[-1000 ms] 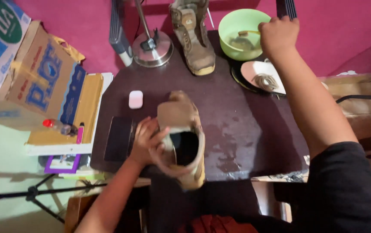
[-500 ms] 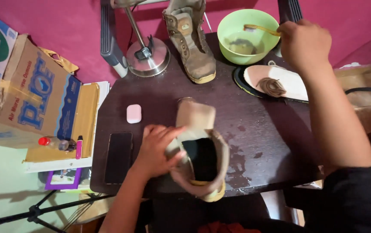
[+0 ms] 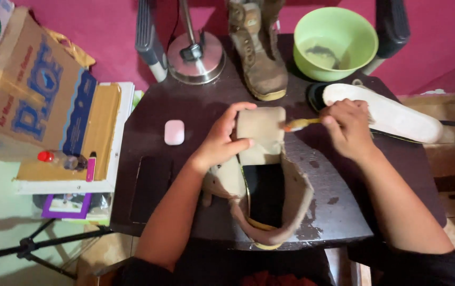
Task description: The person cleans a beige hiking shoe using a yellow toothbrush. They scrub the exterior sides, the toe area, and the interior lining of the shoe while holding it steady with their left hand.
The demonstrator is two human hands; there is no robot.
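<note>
I am at a makeshift shoe-cleaning corner in a home. My small dark wooden bench [image 3: 185, 132] stands against a magenta wall [image 3: 105, 26] and carries a worn tan leather boot [image 3: 256, 50], a pale green plastic bowl [image 3: 336, 39] with murky water, a white insole [image 3: 391, 114] and a round chrome lamp base [image 3: 195, 58]. A printed cardboard box [image 3: 31, 85] sits beside it, on a low white shelf [image 3: 68, 185].

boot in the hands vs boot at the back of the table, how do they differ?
The held boot lies on its side, tongue pulled open by the left hand, while the right hand puts a brush to it. The back boot stands upright, untouched. Both are tan, high-topped.
</note>
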